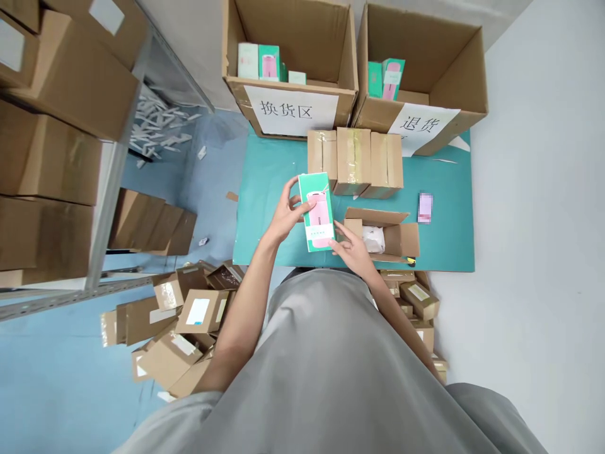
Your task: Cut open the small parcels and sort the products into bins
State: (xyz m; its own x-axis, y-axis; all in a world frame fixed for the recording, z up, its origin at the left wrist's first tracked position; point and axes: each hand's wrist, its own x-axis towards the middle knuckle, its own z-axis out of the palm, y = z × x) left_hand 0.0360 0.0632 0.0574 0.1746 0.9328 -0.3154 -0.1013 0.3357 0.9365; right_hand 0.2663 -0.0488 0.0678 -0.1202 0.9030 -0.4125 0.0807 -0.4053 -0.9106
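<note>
Between my two hands is a green and white product box (317, 217) with a pink cup-shaped picture on its front. My left hand (286, 214) grips its left side, thumb across the front. At the lower right edge, my right hand (352, 249) holds the box with thumb and fingers. Just right of it lies an opened cardboard carton (410, 239), flaps spread, with white wrapping (374, 239) inside. Behind the product box stand three taped brown cartons (353, 157) in a row on the green table (274, 170).
Two large open cartons (293, 25) with paper signs stand at the table's back, each holding green boxes. A phone (425, 208) and a small yellow-black item (411, 260) lie at right. Shelved cartons (57, 157) stand left; discarded boxes (179, 328) pile on the floor.
</note>
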